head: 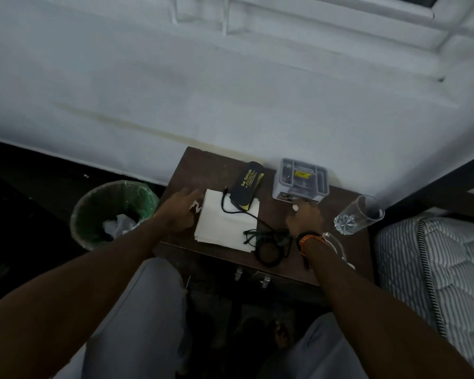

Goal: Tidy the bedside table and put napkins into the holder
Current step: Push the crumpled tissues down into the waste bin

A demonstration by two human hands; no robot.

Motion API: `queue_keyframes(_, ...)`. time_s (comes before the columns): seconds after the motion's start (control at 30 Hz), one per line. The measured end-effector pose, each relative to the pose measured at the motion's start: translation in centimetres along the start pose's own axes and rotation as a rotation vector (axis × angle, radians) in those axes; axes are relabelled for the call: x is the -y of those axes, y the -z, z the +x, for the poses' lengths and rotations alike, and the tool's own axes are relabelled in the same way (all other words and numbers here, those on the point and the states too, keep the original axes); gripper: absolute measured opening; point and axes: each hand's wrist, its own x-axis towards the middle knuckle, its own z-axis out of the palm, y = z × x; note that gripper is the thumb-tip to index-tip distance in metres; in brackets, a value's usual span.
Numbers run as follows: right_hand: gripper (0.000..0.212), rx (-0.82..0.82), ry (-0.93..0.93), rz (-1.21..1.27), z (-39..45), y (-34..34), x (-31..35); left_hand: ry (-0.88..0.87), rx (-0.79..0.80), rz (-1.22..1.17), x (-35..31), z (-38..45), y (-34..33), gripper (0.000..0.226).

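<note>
Left grip (179, 212): your fingers pinch a torn white scrap.
Right grip (305, 217): curled on another small white scrap, just short of the holder (300, 179).
Napkins (225, 225): stacked between your grips on the worktop (203, 165), cable (246, 213) across; none loaded.

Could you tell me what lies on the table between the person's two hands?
In the head view, between the left hand and right hand lie the napkins, glasses case, black cable and eyeglasses.
</note>
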Motion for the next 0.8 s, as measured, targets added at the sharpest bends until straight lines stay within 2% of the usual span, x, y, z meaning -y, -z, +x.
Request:
queue_keyframes(0.2,0.032,0.028,-0.031,-0.044,1.7,-0.9,-0.1,-0.09,-0.031,0.003,1.3,-0.3,-0.7,0.032)
queue_keyframes(0.37,0.024,0.02,0.02,-0.13,2.4,-1.0,-0.1,-0.028,-0.072,-0.005,0.5,0.5,-0.6,0.003)
queue_keyframes(0.5,0.019,0.004,-0.013,-0.051,2.1,0.3,-0.5,0.027,-0.045,0.016,0.3,0.9,-0.6,0.011)
queue_keyframes(0.67,0.022,-0.115,-0.039,0.174,1.2,3.8,-2.1,0.06,-0.084,-0.016,-0.8,0.5,0.8,0.008)
queue_keyframes(0.8,0.028,-0.141,0.022,0.195,-0.3,7.0,-4.7,-0.018,-0.137,-0.096,-4.6,0.0,2.4,0.026)
